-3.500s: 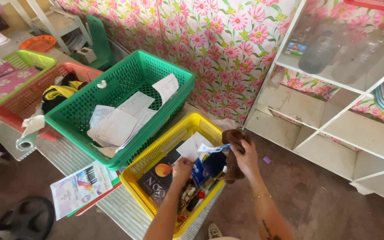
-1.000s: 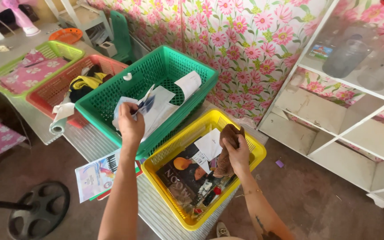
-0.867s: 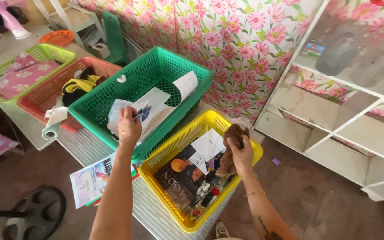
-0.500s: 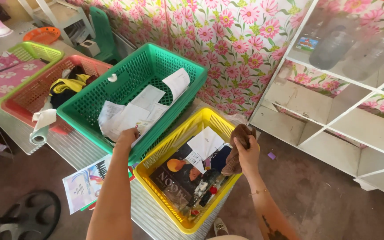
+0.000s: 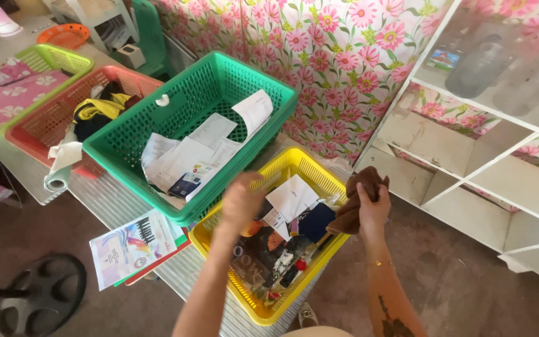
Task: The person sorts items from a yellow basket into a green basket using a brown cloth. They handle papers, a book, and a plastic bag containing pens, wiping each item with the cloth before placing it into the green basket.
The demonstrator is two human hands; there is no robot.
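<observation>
My right hand (image 5: pixel 374 209) grips a crumpled brown cloth (image 5: pixel 358 190) just past the right rim of a yellow basket (image 5: pixel 294 161). My left hand (image 5: pixel 241 203) is motion-blurred over the yellow basket's left side, fingers pointing down, and I see nothing in it. The yellow basket holds white papers (image 5: pixel 291 198), a dark book (image 5: pixel 258 253), an orange object and small items. Beside it a green basket (image 5: pixel 219 70) holds loose papers and a small dark card (image 5: pixel 185 185).
A red basket (image 5: pixel 45 122) with yellow and dark clothes and a light green basket (image 5: pixel 51 57) with pink cloth stand further left. Booklets (image 5: pixel 135 246) lie on the table's near edge. A white shelf unit (image 5: pixel 469 181) stands right, a fan base (image 5: pixel 38 293) on the floor.
My left hand carried a small dark item to the green basket, left it there, and came back over the yellow basket. My right hand kept hold of the brown cloth.
</observation>
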